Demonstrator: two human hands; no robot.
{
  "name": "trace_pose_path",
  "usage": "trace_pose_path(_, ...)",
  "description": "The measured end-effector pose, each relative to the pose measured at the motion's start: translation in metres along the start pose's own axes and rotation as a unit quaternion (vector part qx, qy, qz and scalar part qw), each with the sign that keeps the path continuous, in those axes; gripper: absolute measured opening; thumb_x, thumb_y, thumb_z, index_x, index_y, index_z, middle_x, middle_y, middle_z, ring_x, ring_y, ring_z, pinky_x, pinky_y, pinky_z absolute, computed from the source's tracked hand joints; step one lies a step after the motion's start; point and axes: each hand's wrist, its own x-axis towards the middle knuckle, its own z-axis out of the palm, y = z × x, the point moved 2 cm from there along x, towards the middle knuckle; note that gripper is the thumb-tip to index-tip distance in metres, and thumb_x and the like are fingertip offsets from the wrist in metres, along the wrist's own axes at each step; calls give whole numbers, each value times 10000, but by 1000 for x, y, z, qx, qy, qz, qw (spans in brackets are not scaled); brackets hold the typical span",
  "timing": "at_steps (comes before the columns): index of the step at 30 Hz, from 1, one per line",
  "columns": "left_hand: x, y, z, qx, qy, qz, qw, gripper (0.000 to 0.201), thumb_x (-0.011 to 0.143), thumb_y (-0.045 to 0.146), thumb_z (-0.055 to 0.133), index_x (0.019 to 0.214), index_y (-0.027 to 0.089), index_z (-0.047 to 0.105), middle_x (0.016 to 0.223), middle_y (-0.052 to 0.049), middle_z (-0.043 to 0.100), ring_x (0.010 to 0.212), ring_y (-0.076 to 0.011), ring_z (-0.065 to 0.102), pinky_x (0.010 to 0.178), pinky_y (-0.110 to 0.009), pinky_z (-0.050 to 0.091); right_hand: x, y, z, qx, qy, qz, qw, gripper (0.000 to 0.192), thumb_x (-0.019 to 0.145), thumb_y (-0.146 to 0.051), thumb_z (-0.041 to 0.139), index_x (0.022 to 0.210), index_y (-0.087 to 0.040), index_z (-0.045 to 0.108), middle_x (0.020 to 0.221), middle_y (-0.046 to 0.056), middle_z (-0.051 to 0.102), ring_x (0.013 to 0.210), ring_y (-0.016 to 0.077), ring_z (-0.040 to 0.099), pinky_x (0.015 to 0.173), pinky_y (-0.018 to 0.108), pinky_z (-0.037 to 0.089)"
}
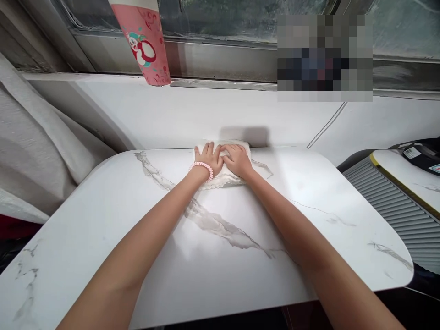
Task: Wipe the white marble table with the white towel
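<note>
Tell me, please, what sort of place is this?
Some window-side spot, perhaps in a room or train carriage, I cannot be sure: a marble-patterned table sits below a window, with a pale curtain at left.

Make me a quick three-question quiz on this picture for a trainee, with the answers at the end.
1. Which wrist wears the pink bracelet?
2. True or false: the left hand and the right hand both touch the cloth.
3. Where does the cup stand? A) on the table B) on the window ledge C) on the cloth

Key: 1. The left. 2. True. 3. B.
</note>
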Motion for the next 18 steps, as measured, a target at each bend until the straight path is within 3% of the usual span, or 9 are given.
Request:
trace_pose_path(4,-22,12,-1,-15,-18,23,999,604,1003,366,200,1575,177,250,1675,-122,179,1546,-266,165,1229,-612,119,-33,-11,-11,-24,-10,7,1000,337,846,-167,432,1108,-169,645,1270,114,673,1235,280,545,1157,476,274)
trace_pose_path(8,-64,30,-1,-23,-13,51,998,598,1002,348,221,1570,165,269,1665,-132,210,1543,-266,180,1234,-602,110,-79,-26,-27,-50,-25,14,998,372,877,-182,423,1182,-170,636,1333,127,638,1280,294,514,1174,527,252)
trace_pose_path(14,-144,59,4,-32,26,22,999,598,1000,358,233,1554,147,318,1641,-151,270,1527,-294,231,1219,-634,149,-149,-51,-57,-55,-117,-100,987,440,945,-237,387,1346,-182,560,1483,125,523,1404,270,419,1209,558,220)
trace_pose_path(18,-189,85,5,-35,12,18,999,608,1000,360,254,1548,106,326,1635,-182,266,1528,-327,219,1209,-659,153,-190,-60,-87,-32,-143,-153,977,437,982,-304,395,1382,-185,524,1472,126,530,1421,266,405,1218,553,219)
